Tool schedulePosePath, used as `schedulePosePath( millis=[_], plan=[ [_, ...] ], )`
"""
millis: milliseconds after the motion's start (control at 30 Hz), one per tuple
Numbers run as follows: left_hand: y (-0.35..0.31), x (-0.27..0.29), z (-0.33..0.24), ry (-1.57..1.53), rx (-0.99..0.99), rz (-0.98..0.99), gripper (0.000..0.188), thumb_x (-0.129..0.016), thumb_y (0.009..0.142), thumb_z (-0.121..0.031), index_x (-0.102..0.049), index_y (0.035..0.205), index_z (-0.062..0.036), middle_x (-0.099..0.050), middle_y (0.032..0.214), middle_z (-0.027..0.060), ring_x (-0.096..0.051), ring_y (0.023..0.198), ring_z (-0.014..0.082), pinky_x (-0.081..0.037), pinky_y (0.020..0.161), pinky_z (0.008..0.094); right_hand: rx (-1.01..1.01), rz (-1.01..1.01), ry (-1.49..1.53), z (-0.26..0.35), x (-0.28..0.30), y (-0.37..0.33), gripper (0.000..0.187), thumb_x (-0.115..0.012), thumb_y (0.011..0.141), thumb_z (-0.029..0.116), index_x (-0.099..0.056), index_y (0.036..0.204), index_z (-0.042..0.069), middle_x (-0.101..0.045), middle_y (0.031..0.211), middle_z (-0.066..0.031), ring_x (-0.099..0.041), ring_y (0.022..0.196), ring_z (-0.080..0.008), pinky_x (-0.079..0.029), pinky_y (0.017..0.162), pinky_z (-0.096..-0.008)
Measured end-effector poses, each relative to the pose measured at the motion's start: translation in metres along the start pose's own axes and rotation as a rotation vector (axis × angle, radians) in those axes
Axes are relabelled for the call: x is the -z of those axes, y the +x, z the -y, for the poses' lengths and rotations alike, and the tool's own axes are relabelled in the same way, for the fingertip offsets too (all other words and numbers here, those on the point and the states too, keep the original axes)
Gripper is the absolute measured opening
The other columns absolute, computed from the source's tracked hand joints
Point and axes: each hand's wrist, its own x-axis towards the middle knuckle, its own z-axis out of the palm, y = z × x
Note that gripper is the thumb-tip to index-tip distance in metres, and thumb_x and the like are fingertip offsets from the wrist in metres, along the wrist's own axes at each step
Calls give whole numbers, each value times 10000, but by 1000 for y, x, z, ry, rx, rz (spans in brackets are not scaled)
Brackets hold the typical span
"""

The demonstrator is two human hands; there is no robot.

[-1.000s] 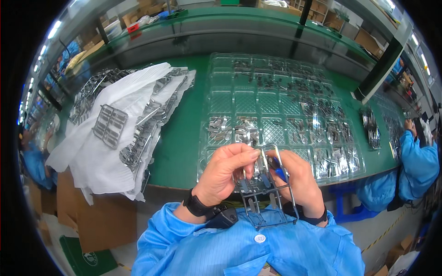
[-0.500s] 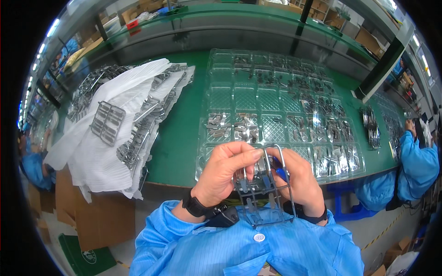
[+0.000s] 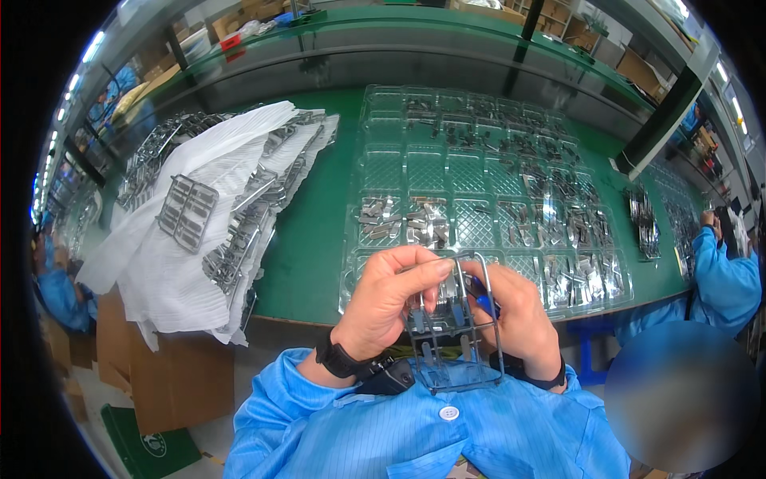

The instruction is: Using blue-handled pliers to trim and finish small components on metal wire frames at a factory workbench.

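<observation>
In front of my chest I hold a grey moulded sprue frame [image 3: 498,348] with small flat parts joined to its thin runners. My left hand [image 3: 375,299] is closed, thumb and fingers pinching the upper left of the frame. At the frame's right side, my right hand [image 3: 523,319] is wrapped round blue-handled nippers [image 3: 483,301]; their jaws are mostly hidden behind the frame and my fingers. Just beyond my hands lies a clear compartmented plastic tray [image 3: 471,174]. Loose small grey and dark parts [image 3: 429,222] fill several of its compartments.
To the left, a heap of similar frames [image 3: 239,255] lies with white foam sheets [image 3: 199,283]; a single frame [image 3: 187,214] rests on top. A stack of frames [image 3: 641,222] and a metal post [image 3: 670,124] stand right. A co-worker in blue [image 3: 726,275] sits far right.
The sprue frame has tilted slightly, its lower end shifting left. My right hand and the nippers have moved a little. A blurred round patch now covers the lower right.
</observation>
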Motion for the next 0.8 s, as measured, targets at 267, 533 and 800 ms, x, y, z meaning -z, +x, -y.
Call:
schedulePosePath(
  millis=[267,533,800],
  plan=[
    [0,0,-1,62,53,-62,121,-648,853,-138,-618,796,-36,-567,635,-8,-521,541,57,-396,488,176,-135,68,-84,0,4,-7,294,-633,713,14,-581,1002,18,-622,823,-171,-609,727,-356,-479,619,-392],
    [7,9,7,232,-81,-136,146,-662,851,-164,-603,899,-39,-575,670,-15,-519,563,50,-400,520,170,-423,-147,222,0,19,-20,259,-670,797,136,-580,997,-1,-629,758,-121,-601,617,-186,-470,584,-321],
    [4,-6,7,-24,-118,-183,245,-639,856,-177,-600,1037,-16,-643,911,75,-606,834,146,-477,781,287,-445,-170,704,6,-4,-6,63,-604,818,46,-587,868,11,-555,700,14,-483,640,-38,-391,566,-214]
  ],
)
